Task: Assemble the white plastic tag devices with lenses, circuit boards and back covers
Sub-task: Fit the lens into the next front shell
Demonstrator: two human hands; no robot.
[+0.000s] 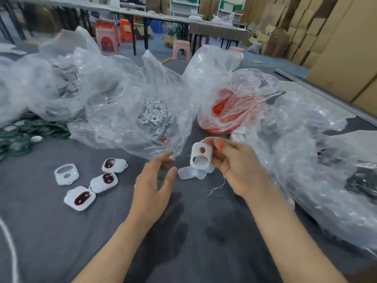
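Grey cloth covers the work table [102, 231]. Stacked cardboard boxes [302, 37] and plastic stools [106, 38] fill the room behind.

The right hand [238, 170] grasps one white shell [201, 157] and pinches a thin orange piece [221, 147] in the same fingers. The left hand [153, 184], just left of the held shell, is released, with fingers spread and holding nothing.

Further left of the held shell lie four more shells [104, 179]: three fitted with dark inserts and one empty shell [66, 174]. Directly below the held shell lies a small pile of clear lenses [186, 173], whose count cannot be told. Beyond it sit one bag of white discs [153, 111] and one bag of orange parts [224, 107].
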